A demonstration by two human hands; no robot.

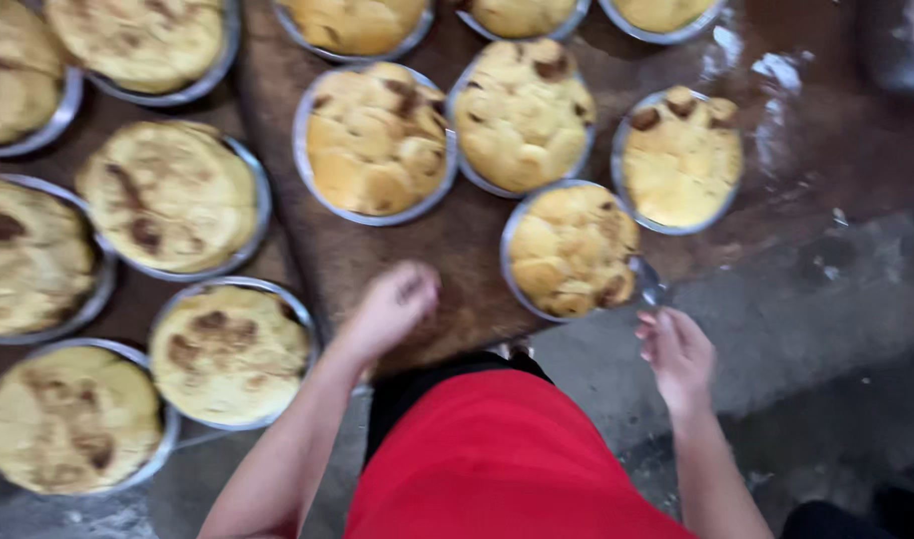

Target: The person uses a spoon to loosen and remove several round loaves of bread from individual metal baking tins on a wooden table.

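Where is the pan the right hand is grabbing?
In the head view, the round pan sits at the board's near edge, right of centre, touching the right hand's fingertips.

Brown bench over a grey floor

The worn brown bench (457,250) fills the upper view, white smears near its right edge; grey, stained concrete floor (826,329) lies beyond its front edge.

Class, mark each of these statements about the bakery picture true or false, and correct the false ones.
1. The right hand reaches toward the rim of the nearest pan. True.
2. The left hand holds a knife. False: it is closed in a loose fist above the brown board, and no tool shows.
3. The pans hold raw, white dough. False: they hold baked golden bread with dark brown patches.
4. The person wears a red garment. True.
5. The pans are square. False: they are round metal pans.
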